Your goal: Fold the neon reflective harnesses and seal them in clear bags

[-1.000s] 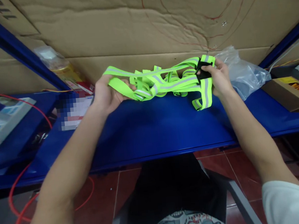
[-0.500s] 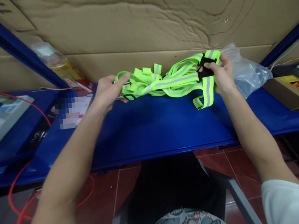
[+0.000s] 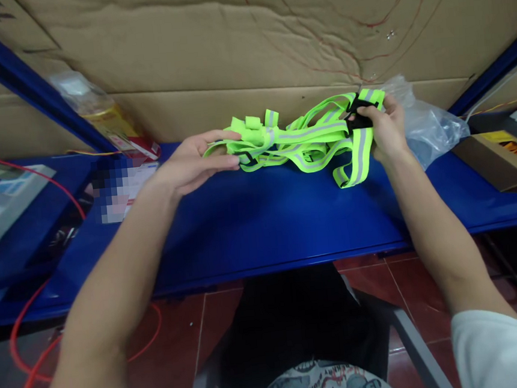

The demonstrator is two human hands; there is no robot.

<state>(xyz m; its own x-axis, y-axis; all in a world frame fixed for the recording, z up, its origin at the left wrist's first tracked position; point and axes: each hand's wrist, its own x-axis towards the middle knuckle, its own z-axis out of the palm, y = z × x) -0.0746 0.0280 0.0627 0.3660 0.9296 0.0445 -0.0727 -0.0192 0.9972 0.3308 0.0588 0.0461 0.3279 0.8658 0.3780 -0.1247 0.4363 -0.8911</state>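
A bundle of neon yellow-green reflective straps, with grey stripes down the middle, stretches between my two hands over the blue shelf. My left hand has its thumb and fingers around the left end of the straps, beside a small black slider. At the right end, my right hand grips the straps by a black plastic buckle, thumb on top. One strap end dangles in a loop below the buckle. Part of the right hand's fingers is hidden behind the webbing.
A clear plastic bag lies right of my right hand, near an open cardboard box. At left stand a bottle with a yellow label and a white device. Cardboard backs the shelf. A red hose loops at lower left.
My left hand has shifted right along the straps, its fingers now straighter and pointing right over the left end. My right hand stays at the buckle, almost unmoved.
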